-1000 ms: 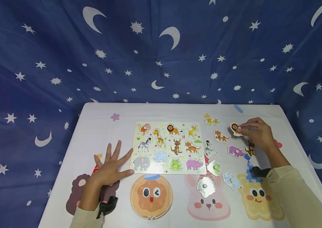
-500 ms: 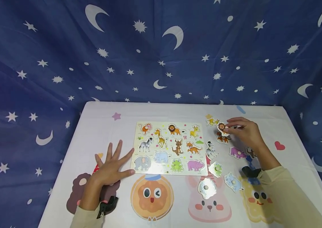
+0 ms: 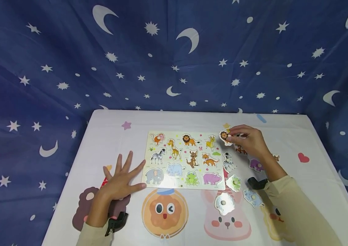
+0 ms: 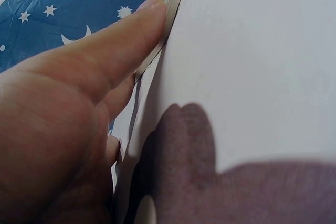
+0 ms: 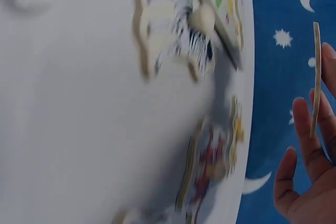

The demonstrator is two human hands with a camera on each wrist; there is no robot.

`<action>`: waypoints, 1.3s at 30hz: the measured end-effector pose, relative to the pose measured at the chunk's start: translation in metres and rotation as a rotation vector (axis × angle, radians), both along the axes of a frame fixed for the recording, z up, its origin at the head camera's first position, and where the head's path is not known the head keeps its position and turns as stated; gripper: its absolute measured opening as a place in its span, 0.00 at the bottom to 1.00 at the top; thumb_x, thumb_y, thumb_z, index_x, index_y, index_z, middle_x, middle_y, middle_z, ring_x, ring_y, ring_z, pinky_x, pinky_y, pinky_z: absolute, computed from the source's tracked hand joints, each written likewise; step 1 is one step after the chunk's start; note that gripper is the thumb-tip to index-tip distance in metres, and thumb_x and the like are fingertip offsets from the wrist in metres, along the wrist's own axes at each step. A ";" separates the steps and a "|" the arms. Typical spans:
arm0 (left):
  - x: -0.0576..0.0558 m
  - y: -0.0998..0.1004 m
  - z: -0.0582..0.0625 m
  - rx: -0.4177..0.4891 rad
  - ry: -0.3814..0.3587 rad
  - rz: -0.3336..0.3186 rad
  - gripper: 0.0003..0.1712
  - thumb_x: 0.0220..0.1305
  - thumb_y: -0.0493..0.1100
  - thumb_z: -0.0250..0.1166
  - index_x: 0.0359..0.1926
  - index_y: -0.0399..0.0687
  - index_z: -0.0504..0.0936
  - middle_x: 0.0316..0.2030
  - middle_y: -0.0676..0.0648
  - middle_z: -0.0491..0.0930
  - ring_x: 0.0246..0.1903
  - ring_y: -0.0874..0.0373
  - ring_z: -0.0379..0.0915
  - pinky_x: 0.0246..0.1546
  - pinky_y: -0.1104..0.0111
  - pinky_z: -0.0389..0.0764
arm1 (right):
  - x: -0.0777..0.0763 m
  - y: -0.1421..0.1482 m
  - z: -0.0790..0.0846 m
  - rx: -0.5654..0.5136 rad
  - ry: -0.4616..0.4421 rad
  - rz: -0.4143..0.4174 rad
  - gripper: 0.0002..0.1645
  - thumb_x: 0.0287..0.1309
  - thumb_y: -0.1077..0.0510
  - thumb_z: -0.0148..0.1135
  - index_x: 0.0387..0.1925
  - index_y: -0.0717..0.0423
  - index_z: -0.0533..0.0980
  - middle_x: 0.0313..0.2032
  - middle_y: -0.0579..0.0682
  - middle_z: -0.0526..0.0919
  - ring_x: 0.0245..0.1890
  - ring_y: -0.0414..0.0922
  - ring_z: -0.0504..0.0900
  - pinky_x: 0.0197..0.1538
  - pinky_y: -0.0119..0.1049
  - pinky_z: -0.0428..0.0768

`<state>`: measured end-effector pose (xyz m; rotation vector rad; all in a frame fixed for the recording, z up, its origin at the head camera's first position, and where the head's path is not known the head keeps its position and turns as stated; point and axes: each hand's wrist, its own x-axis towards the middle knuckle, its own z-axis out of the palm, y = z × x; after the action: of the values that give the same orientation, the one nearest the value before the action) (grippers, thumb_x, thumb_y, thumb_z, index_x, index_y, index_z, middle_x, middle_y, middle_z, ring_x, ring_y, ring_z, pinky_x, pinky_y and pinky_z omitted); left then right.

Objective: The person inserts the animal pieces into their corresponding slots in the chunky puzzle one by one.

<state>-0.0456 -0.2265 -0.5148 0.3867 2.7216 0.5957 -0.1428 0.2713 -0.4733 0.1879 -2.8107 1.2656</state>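
My right hand [image 3: 252, 141] pinches a lion puzzle piece [image 3: 224, 137] between thumb and fingers, just off the top right corner of the puzzle board [image 3: 177, 185]. Edge-on in the right wrist view, the lion piece [image 5: 316, 80] is raised off the table. My left hand [image 3: 117, 182] lies with fingers spread, its thumb and index tips at the board's left edge. The left wrist view shows the thumb [image 4: 105, 51] against that edge. Animal pictures cover the board, among them a lion, zebra and frog. Behind the right hand, a yellow animal piece is mostly hidden.
Loose pieces lie right of the board: zebra [image 3: 228, 162], frog [image 3: 234, 183], tiger [image 3: 240, 150], purple hippo [image 3: 255, 165], blue rhino [image 3: 253, 198] and a glare-washed one [image 3: 224, 204]. The right forearm partly covers a kangaroo piece [image 3: 276, 157]. A starry blue cloth [image 3: 174, 82] hangs behind the table.
My right hand has carried the lion piece leftward, from the right side of the table, over the tiger piece, to beside the board's top right corner. The left hand has stayed in place.
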 end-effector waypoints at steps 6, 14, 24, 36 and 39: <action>-0.001 0.001 0.000 0.009 0.008 0.001 0.50 0.59 0.75 0.62 0.78 0.71 0.59 0.83 0.41 0.31 0.78 0.28 0.17 0.56 0.18 0.18 | -0.005 -0.020 -0.001 -0.054 -0.018 0.023 0.17 0.57 0.47 0.76 0.46 0.49 0.88 0.53 0.47 0.86 0.54 0.36 0.78 0.50 0.30 0.75; -0.001 0.002 0.002 0.006 0.010 -0.001 0.50 0.59 0.75 0.63 0.78 0.70 0.59 0.83 0.41 0.31 0.78 0.28 0.17 0.56 0.18 0.18 | -0.008 -0.042 -0.006 -0.130 0.006 0.045 0.15 0.55 0.50 0.78 0.43 0.50 0.89 0.52 0.50 0.87 0.52 0.35 0.79 0.47 0.27 0.76; -0.003 0.001 0.001 -0.004 0.006 -0.009 0.50 0.59 0.75 0.62 0.79 0.70 0.58 0.83 0.41 0.31 0.78 0.28 0.17 0.56 0.18 0.18 | -0.012 -0.070 -0.011 -0.172 0.002 0.050 0.17 0.52 0.49 0.79 0.42 0.51 0.89 0.50 0.49 0.87 0.51 0.42 0.82 0.47 0.28 0.80; 0.001 0.001 0.001 -0.002 0.012 -0.002 0.50 0.58 0.75 0.63 0.78 0.70 0.59 0.83 0.40 0.32 0.78 0.27 0.18 0.56 0.17 0.18 | -0.020 -0.094 -0.018 -0.179 -0.046 0.090 0.15 0.53 0.48 0.79 0.40 0.50 0.89 0.50 0.48 0.86 0.52 0.46 0.82 0.48 0.37 0.81; 0.002 0.001 0.001 0.000 0.013 -0.003 0.50 0.58 0.75 0.63 0.78 0.70 0.59 0.83 0.40 0.32 0.78 0.27 0.18 0.56 0.17 0.18 | -0.021 -0.099 -0.023 -0.177 -0.065 0.090 0.14 0.52 0.48 0.79 0.38 0.49 0.88 0.48 0.47 0.86 0.52 0.45 0.82 0.48 0.39 0.81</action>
<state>-0.0440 -0.2259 -0.5136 0.3955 2.7333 0.5943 -0.1637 0.1724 -0.4968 0.2727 -2.7509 1.5585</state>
